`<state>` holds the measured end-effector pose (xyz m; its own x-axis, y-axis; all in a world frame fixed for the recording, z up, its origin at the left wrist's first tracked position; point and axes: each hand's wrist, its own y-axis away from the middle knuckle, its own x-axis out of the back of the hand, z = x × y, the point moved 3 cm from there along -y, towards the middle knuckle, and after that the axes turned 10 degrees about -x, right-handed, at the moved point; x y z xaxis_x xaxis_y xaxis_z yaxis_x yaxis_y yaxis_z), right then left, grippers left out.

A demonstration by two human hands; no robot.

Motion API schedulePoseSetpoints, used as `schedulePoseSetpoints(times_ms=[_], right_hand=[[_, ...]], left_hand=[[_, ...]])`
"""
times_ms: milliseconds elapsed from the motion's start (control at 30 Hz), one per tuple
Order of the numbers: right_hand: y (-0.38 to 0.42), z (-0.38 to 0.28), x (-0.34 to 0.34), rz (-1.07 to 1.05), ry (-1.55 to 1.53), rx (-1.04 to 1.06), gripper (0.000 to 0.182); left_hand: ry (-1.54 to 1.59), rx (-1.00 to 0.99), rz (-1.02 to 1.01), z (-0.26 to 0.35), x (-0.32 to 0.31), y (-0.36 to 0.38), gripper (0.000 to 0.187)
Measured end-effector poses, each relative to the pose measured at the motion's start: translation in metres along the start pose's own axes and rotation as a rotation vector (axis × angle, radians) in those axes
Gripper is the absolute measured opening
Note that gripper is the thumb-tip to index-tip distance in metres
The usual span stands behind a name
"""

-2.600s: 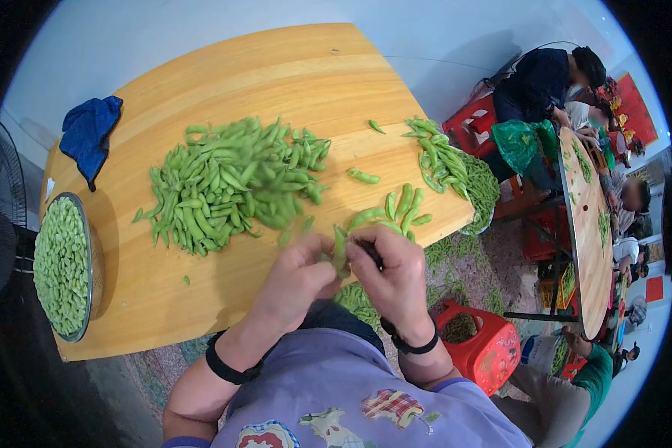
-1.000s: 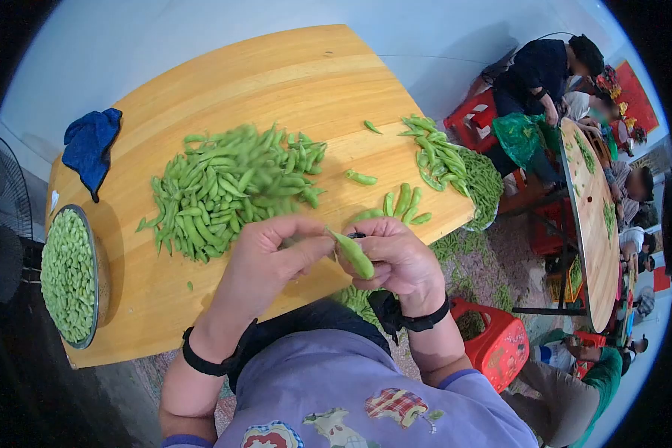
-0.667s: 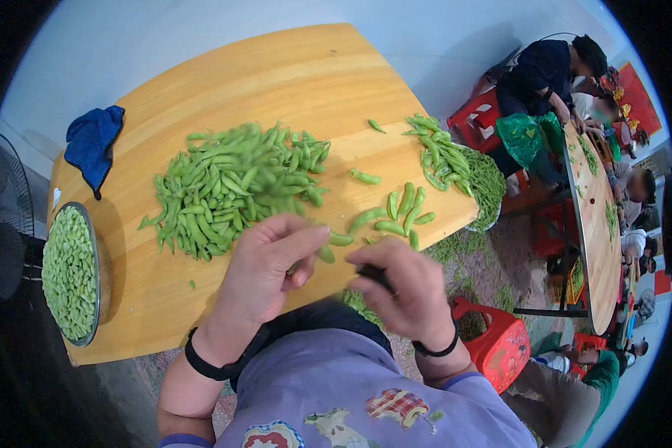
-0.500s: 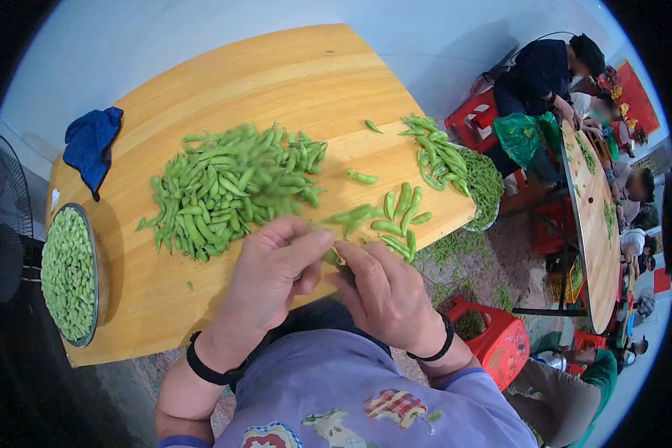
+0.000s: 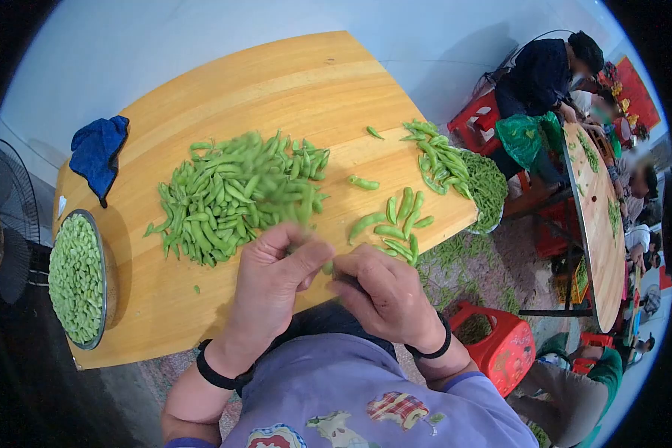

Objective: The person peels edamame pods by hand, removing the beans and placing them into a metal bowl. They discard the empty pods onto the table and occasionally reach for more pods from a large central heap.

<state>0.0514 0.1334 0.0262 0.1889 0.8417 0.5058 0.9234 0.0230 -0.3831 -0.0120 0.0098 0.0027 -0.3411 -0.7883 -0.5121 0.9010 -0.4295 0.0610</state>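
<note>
My left hand [image 5: 276, 272] is closed, thumb and fingers pinched together, over the front part of the wooden table. Fingers curled, my right hand [image 5: 387, 291] meets it fingertip to fingertip. A bit of a green bean pod [image 5: 327, 266] shows between them; the rest is hidden by the fingers. Just beyond my left hand lies a large heap of green bean pods [image 5: 224, 201], part of it blurred. Several loose pods [image 5: 403, 213] rest past my right hand. At the far left stands a metal bowl [image 5: 103, 280] full of shelled green beans [image 5: 75, 276].
A blue cloth [image 5: 98, 153] lies on the table [image 5: 291, 82]. More pods [image 5: 440, 160] sit at its right edge, beside a container of green shells [image 5: 487, 187]. A red stool [image 5: 500, 351] stands right, a fan [image 5: 7, 216] left. People work at another table [image 5: 601, 254].
My hands stay pinched together, with small finger movements. Fewer pods show just beyond my right fingertips. The whole view has shifted slightly.
</note>
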Motion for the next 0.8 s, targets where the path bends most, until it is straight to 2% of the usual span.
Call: schedulePoseSetpoints(times_ms=[167, 400, 500, 567, 600, 667, 700, 767, 800], right_hand=[[0.002, -0.002, -0.001, -0.027, -0.061, -0.082, 0.023], [0.006, 0.002, 0.001, -0.002, -0.067, -0.159, 0.017], [0.008, 0.009, 0.002, -0.074, -0.246, -0.258, 0.015], [0.011, 0.014, -0.001, -0.21, -0.745, -0.545, 0.016], [0.012, 0.015, 0.001, -0.205, -0.746, -0.546, 0.016], [0.019, 0.02, -0.003, -0.36, -1.156, -0.829, 0.014], [0.018, 0.02, -0.005, -0.358, -1.155, -0.828, 0.014], [0.014, 0.018, -0.006, -0.193, -0.707, -0.676, 0.013], [0.014, 0.016, -0.007, -0.202, -0.705, -0.67, 0.013]], left_hand=[[-0.201, -0.136, 0.004, 0.003, -0.001, 0.002, 0.009], [-0.159, -0.115, -0.01, -0.001, -0.003, 0.005, 0.01], [-0.102, -0.089, -0.067, -0.002, 0.0, 0.004, 0.01], [0.053, -0.03, -0.227, -0.006, 0.002, 0.003, 0.011], [0.051, -0.027, -0.23, -0.006, 0.006, 0.002, 0.011], [0.116, 0.087, -0.317, -0.008, 0.007, 0.001, 0.011], [0.116, 0.087, -0.319, -0.006, 0.004, 0.0, 0.011], [0.06, 0.237, -0.227, -0.002, 0.003, -0.002, 0.013], [0.061, 0.229, -0.222, -0.003, 0.003, -0.001, 0.013]])
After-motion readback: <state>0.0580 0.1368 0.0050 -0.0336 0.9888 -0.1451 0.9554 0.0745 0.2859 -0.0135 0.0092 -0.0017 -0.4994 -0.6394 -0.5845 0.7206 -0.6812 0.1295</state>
